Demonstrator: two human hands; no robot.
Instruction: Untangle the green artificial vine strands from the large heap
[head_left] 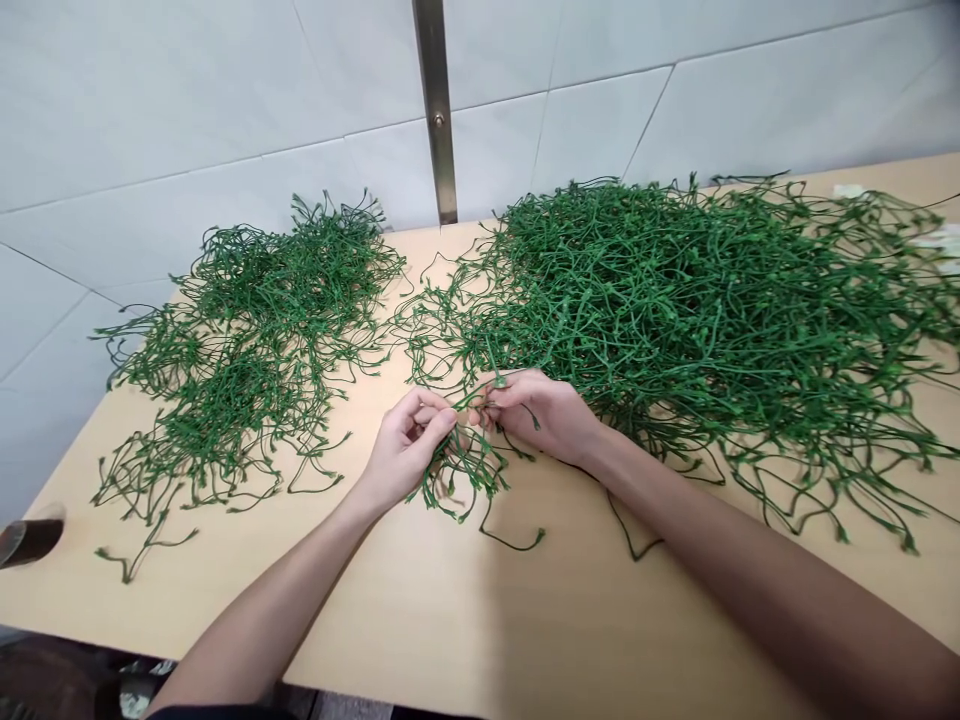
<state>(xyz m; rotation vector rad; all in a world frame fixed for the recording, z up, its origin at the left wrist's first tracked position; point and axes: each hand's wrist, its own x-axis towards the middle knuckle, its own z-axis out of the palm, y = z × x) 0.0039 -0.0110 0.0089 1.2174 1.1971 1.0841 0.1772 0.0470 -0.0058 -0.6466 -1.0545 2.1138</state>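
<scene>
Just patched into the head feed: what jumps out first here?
Two heaps of green plastic stems cover the wooden table: a big pile at the right and a smaller pile at the left, both near the tiled wall. Between them, at the table's middle, the left hand and right hand meet, pinching a small stem bundle.

table [480, 640]: light wood | small stem pile [247, 340] left | large stem pile [712, 320] right

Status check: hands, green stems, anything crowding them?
Left hand and right hand both pinch one small bunch of green plastic stems. Large green stem heap touches right hand; smaller heap apart, left.
</scene>
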